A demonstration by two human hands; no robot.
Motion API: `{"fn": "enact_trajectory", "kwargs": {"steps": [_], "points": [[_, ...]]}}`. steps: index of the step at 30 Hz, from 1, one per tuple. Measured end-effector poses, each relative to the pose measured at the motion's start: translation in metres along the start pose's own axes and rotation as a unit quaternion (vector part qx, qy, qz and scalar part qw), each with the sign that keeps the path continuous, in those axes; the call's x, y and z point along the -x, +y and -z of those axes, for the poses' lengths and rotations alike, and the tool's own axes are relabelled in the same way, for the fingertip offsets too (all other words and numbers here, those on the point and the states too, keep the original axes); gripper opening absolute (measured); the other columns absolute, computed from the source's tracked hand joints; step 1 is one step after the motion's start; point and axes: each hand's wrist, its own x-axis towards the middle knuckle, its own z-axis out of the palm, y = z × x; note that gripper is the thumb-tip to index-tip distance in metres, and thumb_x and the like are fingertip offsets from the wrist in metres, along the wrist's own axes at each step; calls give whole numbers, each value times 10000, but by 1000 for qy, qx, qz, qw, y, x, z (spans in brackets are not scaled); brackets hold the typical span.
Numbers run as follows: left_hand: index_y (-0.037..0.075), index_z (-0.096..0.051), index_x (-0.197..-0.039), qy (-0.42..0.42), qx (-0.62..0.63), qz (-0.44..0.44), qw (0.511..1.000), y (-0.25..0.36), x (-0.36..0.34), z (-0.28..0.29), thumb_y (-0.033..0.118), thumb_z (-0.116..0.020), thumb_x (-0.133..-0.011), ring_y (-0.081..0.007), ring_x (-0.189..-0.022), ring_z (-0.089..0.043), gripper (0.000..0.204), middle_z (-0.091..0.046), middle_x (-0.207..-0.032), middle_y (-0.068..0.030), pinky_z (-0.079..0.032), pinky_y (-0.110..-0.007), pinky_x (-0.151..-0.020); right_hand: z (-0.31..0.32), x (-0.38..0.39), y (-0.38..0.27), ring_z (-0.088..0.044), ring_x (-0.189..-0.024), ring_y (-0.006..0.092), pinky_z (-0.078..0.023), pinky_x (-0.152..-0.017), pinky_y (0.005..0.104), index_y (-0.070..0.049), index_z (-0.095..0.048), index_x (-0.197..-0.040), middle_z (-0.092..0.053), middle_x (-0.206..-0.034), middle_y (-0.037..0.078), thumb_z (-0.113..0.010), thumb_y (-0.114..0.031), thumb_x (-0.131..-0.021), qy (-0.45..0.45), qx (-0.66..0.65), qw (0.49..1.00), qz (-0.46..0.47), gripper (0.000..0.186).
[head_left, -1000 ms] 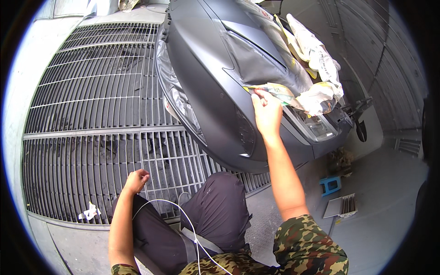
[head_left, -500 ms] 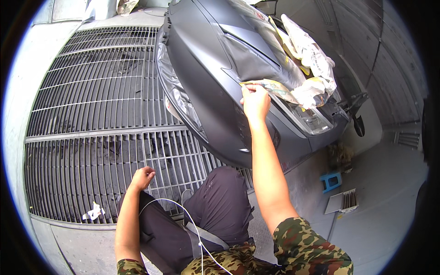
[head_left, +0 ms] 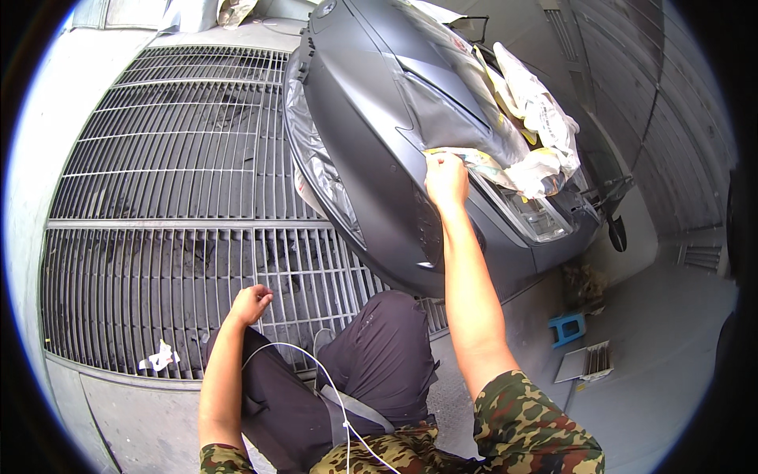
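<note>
My right hand [head_left: 447, 180] is closed on one end of a strip of masking paper [head_left: 483, 164] with a yellow taped edge, at the edge of a headlight opening on a dark grey car's front bumper [head_left: 371, 150]. From there the strip runs right to a crumpled bunch of white masking paper [head_left: 545, 122] lying over the car's front. My fingertips are partly hidden behind the back of the hand. My left hand [head_left: 252, 305] hovers over my bent left knee with its fingers curled in, and nothing shows in it.
A metal floor grating [head_left: 158, 158] stretches along the left, with a scrap of white paper [head_left: 160, 358] on it. A blue plastic stool [head_left: 567, 329] and a pale louvred panel [head_left: 586, 362] are on the floor at right. A white cable [head_left: 335, 387] hangs across my lap.
The whole view has shifted slightly, so the car sits a little further right and lower. My right hand keeps its hold on the paper strip, and its fingers are less visible now.
</note>
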Motion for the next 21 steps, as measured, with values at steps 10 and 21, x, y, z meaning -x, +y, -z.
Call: {"fn": "enact_trajectory", "kwargs": {"steps": [10,21], "points": [[1,-771,-1114,0,13,-10,1000,3,5,3,230,-729,-983,-324,-997,-787,267,-798,-1043,-200,-613,-412,-898,1,15,-10,-741,-851,446,-553,-767,562,-108,-728,-1014,-771,-867,179,-643,-325,-1019,165,68,977,113,233],[30,-779,-1117,5,5,0,1000,-2,7,4,252,-741,-974,-320,-983,-787,267,-800,-1027,-189,-614,-415,-892,48,12,10,-729,-885,322,-570,-740,466,-155,-738,-1199,-681,-1106,47,-759,-169,-927,131,135,917,351,273]]}}
